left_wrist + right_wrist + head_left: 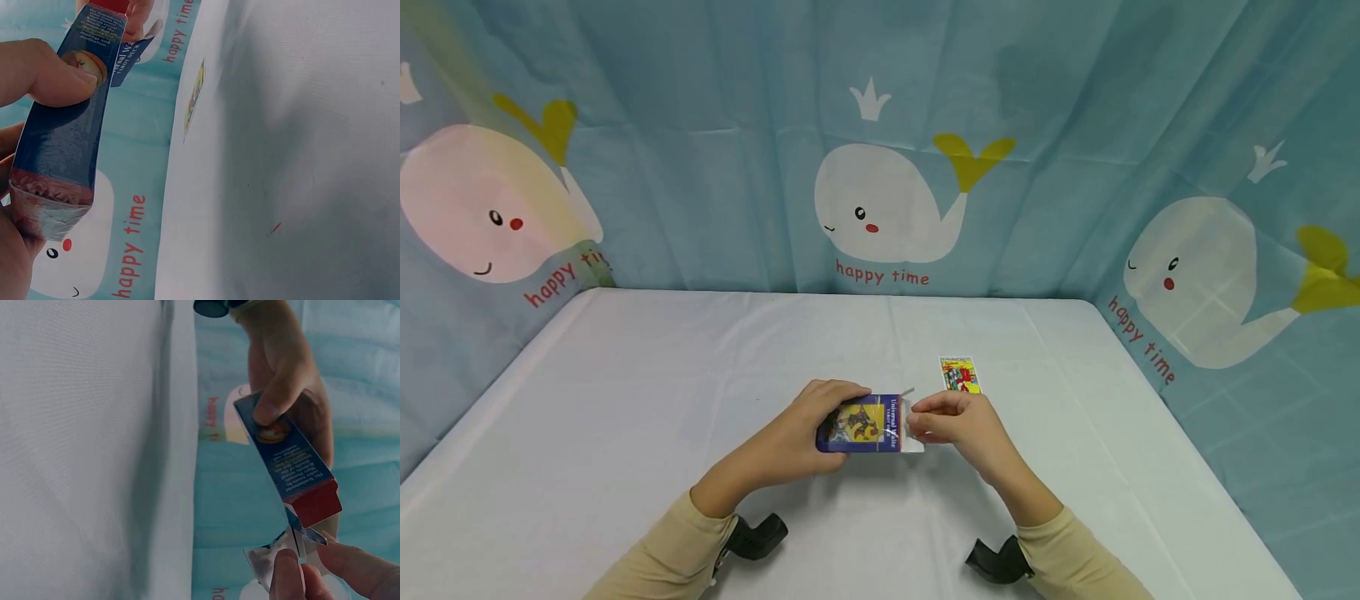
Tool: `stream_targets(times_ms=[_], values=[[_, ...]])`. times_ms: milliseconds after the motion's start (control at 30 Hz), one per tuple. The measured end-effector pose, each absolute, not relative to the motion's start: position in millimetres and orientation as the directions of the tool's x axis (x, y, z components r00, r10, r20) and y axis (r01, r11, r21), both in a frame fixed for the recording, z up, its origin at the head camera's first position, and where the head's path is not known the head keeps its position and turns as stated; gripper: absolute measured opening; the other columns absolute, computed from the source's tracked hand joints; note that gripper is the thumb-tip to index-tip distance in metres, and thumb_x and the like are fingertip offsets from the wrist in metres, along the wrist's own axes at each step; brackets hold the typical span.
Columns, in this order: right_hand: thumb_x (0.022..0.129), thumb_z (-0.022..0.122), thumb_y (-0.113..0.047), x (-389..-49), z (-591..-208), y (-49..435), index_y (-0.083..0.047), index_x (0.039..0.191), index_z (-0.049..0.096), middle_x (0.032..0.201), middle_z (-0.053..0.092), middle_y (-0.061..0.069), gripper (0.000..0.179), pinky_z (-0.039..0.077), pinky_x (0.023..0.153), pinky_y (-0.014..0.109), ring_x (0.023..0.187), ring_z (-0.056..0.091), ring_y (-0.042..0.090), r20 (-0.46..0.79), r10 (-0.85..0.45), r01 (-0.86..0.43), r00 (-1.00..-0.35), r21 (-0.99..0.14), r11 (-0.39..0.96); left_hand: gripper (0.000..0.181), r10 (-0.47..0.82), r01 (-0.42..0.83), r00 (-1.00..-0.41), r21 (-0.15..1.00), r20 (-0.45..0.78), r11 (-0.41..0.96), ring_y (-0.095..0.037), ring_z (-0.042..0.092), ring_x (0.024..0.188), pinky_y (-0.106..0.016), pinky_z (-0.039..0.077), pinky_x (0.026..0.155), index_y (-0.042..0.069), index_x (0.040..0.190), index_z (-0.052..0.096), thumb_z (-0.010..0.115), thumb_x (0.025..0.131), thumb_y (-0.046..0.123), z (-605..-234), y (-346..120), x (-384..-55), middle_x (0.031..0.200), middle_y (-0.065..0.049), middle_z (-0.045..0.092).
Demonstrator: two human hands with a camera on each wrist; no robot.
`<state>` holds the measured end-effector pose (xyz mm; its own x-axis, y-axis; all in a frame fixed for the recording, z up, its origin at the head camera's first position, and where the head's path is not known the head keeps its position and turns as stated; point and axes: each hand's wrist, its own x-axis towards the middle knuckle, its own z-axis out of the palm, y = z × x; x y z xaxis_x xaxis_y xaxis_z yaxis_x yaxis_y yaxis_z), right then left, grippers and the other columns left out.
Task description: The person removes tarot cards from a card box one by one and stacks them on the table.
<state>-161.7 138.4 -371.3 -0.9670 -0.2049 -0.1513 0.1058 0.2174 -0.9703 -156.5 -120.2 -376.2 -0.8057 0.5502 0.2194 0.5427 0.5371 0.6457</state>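
Observation:
My left hand (797, 433) grips a blue tarot card box (867, 423) above the table, thumb on one narrow side and fingers around the other. Clear wrap covers the far end of the box (65, 144) in the left wrist view. Its right end stands open, with the end flap (260, 557) folded out. At that end is my right hand (966, 427), its thumb and fingers pinching the flap. Whatever lies inside the box is hidden. Beyond the right hand, a colourful printed card (958, 373) lies flat, its near edge partly covered by the hand.
A white cloth covers the table (700, 350). Blue curtains (730, 167) printed with whales stand along its back and both sides. Black wrist mounts (758, 537) stick out from both cuffs.

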Motion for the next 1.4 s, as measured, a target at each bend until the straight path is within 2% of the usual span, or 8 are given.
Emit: stream_targets(times_ms=[267, 567, 967, 1200, 1400], values=[[0.085, 0.077, -0.019, -162, -377, 134, 0.004, 0.101, 0.072, 0.094, 0.075, 0.008, 0.028, 0.059, 0.078, 0.033, 0.083, 0.073, 0.014, -0.145, -0.182, 0.098, -0.973, -0.965, 0.243, 0.076, 0.548, 0.54, -0.806, 0.655, 0.222, 0.529, -0.02, 0.044, 0.126, -0.039, 0.045, 0.097, 0.022, 0.144, 0.049, 0.077, 0.075, 0.007, -377, -119, -154, 0.143, 0.0, 0.052], [0.086, 0.075, -0.016, -162, -380, 129, 0.003, 0.095, 0.072, 0.086, 0.074, 0.006, 0.021, 0.059, 0.073, 0.033, 0.077, 0.07, 0.013, -0.143, -0.131, 0.103, -0.981, -0.956, 0.274, 0.076, 0.557, 0.548, -0.8, 0.652, 0.225, 0.524, -0.02, 0.044, 0.127, -0.039, 0.045, 0.098, 0.023, 0.144, 0.049, 0.077, 0.075, 0.007, -378, -117, -155, 0.144, 0.001, 0.051], [0.085, 0.075, -0.016, -162, -377, 131, 0.004, 0.096, 0.07, 0.087, 0.074, 0.006, 0.023, 0.06, 0.073, 0.033, 0.075, 0.069, 0.013, -0.154, -0.151, 0.105, -0.976, -0.951, 0.291, 0.076, 0.56, 0.548, -0.799, 0.651, 0.222, 0.525, -0.019, 0.043, 0.127, -0.038, 0.045, 0.098, 0.022, 0.144, 0.049, 0.076, 0.075, 0.007, -378, -117, -154, 0.144, 0.001, 0.051], [0.084, 0.076, -0.015, -165, -373, 137, 0.003, 0.1, 0.069, 0.089, 0.074, 0.007, 0.025, 0.06, 0.074, 0.034, 0.074, 0.069, 0.015, -0.179, -0.141, 0.134, -0.974, -0.95, 0.282, 0.075, 0.552, 0.541, -0.807, 0.639, 0.21, 0.548, -0.019, 0.044, 0.124, -0.039, 0.045, 0.097, 0.02, 0.145, 0.049, 0.077, 0.076, 0.008, -374, -118, -153, 0.144, 0.0, 0.051], [0.085, 0.075, -0.013, -167, -367, 142, 0.002, 0.11, 0.07, 0.091, 0.07, 0.008, 0.03, 0.06, 0.076, 0.036, 0.078, 0.07, 0.015, -0.168, -0.118, 0.126, -0.979, -0.944, 0.304, 0.075, 0.539, 0.528, -0.817, 0.639, 0.204, 0.559, -0.019, 0.044, 0.125, -0.039, 0.046, 0.097, 0.02, 0.145, 0.048, 0.077, 0.076, 0.009, -372, -121, -154, 0.145, 0.0, 0.051]])
